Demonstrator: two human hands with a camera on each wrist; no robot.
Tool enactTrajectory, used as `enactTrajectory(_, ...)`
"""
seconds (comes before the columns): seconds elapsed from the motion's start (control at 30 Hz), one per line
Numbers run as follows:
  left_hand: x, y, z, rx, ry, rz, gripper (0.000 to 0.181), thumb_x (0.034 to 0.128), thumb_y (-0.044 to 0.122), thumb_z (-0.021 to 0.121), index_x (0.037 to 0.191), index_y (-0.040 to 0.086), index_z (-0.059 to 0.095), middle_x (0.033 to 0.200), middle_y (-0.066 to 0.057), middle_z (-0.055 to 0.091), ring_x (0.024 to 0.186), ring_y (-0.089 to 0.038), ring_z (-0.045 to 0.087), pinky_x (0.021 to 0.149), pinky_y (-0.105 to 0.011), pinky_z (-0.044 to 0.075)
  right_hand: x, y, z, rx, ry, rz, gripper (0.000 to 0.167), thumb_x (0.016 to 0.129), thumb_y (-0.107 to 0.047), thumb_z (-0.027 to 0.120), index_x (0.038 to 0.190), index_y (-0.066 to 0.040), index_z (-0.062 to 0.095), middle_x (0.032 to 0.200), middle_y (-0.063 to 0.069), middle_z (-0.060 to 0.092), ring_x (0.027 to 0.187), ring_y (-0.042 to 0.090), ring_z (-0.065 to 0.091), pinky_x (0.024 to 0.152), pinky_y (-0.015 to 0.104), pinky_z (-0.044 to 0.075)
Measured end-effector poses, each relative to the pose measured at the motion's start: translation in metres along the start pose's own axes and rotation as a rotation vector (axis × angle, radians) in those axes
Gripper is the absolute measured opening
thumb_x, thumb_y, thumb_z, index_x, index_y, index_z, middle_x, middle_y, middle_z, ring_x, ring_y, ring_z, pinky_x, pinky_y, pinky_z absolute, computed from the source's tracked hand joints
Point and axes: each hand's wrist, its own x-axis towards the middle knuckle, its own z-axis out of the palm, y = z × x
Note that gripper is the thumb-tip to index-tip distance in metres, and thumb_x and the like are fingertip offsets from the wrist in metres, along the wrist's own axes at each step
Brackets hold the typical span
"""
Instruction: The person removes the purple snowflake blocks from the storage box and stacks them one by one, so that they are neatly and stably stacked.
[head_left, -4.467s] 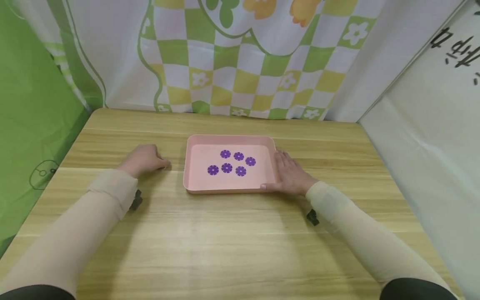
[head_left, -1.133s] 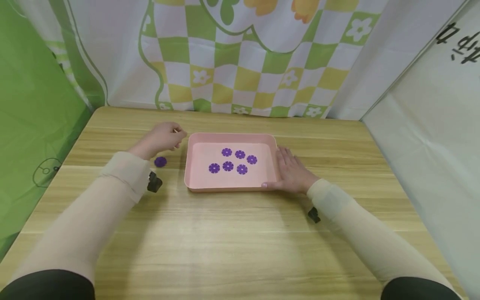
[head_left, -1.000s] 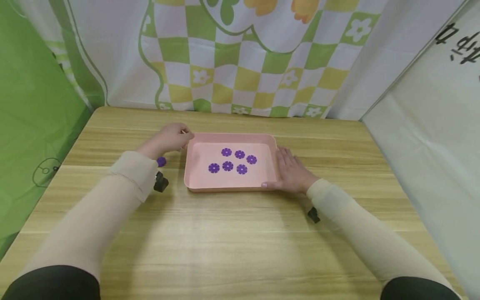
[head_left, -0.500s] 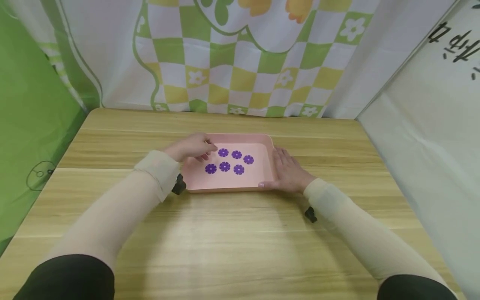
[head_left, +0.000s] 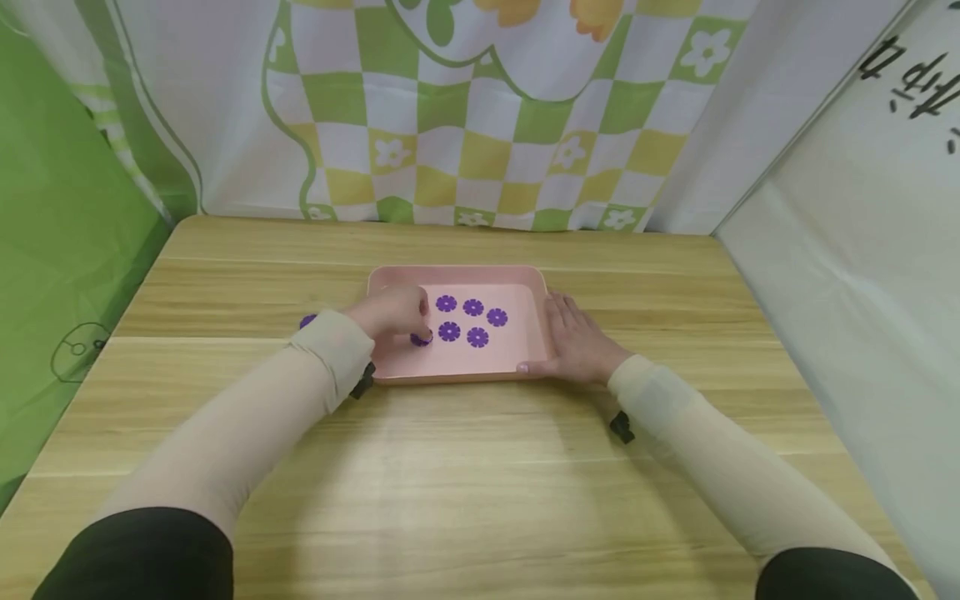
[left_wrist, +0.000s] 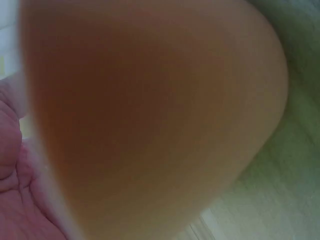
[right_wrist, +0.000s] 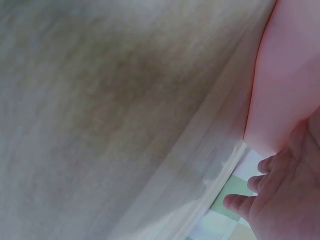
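Note:
Inside the shallow pink tray [head_left: 457, 377], my left hand [head_left: 393, 310] reaches over the left part, its curled fingers and thumb pinching the front-left purple disc [head_left: 422, 340], which they partly cover. Several notched purple discs [head_left: 449, 332] lie flat in two rows beside it. My right hand [head_left: 581, 342] rests against the tray's right side, fingers straight and thumb over the front rim. In the right wrist view, that hand [right_wrist: 287, 192] touches the pink tray wall [right_wrist: 280, 75]. The left wrist view is mostly filled by a blurred, skin-toned shape; the fingertips are hidden there.
Another purple disc [head_left: 307, 321] lies on the wooden table [head_left: 450, 475] left of the tray, partly hidden by my left sleeve. A checked curtain [head_left: 487, 158] hangs behind the table, with a green cloth at the left and a white one at the right.
My left hand has moved from left of the tray to inside it, then down onto the front-left disc. A disc has appeared on the table since the earliest frame. My right hand has stayed put.

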Motion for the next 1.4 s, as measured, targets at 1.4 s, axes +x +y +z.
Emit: enactTrajectory(1.4, -0.038, -0.061, -0.041, -0.245, 0.246, 0.127, 0.021, 0.1014, 0.001, 0.053, 0.113, -0.011, 0.065, 0.103, -0.022, 0.068, 0.092, -0.035, 0.065, 0.079, -0.04, 0.057, 0.0, 0.002, 0.002, 0.008, 0.025, -0.029, 0.128, 0.088, -0.071, 0.064, 0.157, 0.014, -0.004, 0.165, 0.035, -0.005, 0.153, 0.047, -0.005, 0.125, 0.051, 0.0)
